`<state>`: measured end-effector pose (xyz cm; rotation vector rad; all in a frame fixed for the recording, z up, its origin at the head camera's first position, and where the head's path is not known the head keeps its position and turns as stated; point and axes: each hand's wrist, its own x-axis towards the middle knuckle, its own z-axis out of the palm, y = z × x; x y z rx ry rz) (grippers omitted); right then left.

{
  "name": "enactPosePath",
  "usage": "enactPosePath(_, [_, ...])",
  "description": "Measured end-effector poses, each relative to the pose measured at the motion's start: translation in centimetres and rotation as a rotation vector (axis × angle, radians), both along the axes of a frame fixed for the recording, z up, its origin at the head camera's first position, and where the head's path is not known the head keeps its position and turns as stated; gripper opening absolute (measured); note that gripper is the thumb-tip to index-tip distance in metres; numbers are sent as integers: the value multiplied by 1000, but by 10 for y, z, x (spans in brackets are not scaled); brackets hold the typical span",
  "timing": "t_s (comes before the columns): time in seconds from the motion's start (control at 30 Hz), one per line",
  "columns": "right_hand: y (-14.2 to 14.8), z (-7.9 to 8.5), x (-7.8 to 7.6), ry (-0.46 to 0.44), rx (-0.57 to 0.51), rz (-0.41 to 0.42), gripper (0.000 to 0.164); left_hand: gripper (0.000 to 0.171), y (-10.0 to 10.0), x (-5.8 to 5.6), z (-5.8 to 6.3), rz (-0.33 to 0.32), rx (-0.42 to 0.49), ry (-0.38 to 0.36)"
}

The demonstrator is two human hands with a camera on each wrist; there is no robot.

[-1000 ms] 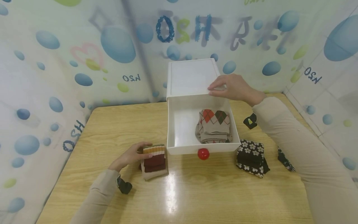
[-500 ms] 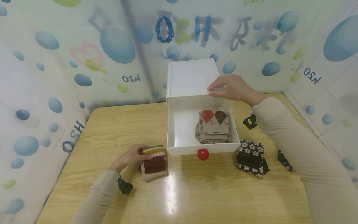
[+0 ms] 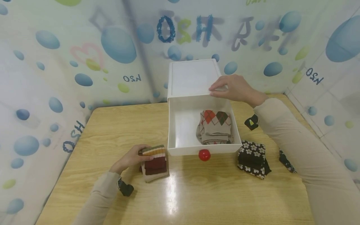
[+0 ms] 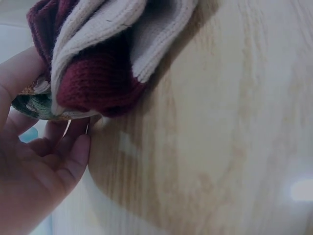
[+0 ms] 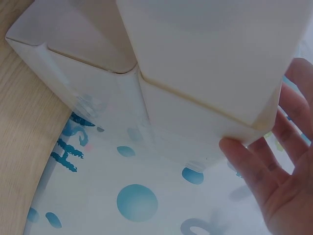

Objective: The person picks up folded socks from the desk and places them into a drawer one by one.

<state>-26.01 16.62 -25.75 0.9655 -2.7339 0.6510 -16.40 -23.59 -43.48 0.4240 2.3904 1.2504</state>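
My left hand (image 3: 132, 158) grips a pair of folded maroon and cream socks (image 3: 155, 165) with a striped cuff, at the table's left. The thumb lies over the cuff; in the left wrist view, the other fingers go behind the socks (image 4: 98, 81). My right hand (image 3: 237, 89) pinches the near right corner of a raised white lid (image 3: 194, 76). This lid belongs to a white box (image 3: 182, 152) with a red knob (image 3: 204, 155) on its front. Inside the box's right half lie folded beige argyle socks (image 3: 217, 126).
Folded black socks with white flowers (image 3: 251, 157) lie right of the box. Another dark patterned item (image 3: 287, 161) is partly hidden by my right sleeve. The wooden table (image 3: 197, 197) meets a patterned wall (image 3: 112, 87) at the back.
The left hand and the top edge of the maroon socks have shifted slightly, and the cuff now sits a little tilted. My right hand and the lid stay in place.
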Motion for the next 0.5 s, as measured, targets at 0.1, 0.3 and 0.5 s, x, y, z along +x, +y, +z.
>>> enactPosePath(0.1, [0,0,0,-2,0,-2,22,46,-1,1,-1,-5,19,2])
enactPosePath(0.3, [0,0,1,-5,1,3,22,47,-1,2,-1,21,-17,26])
enactPosePath(0.5, [0,0,0,-8,0,4,22,45,-1,4,1,33,17,1])
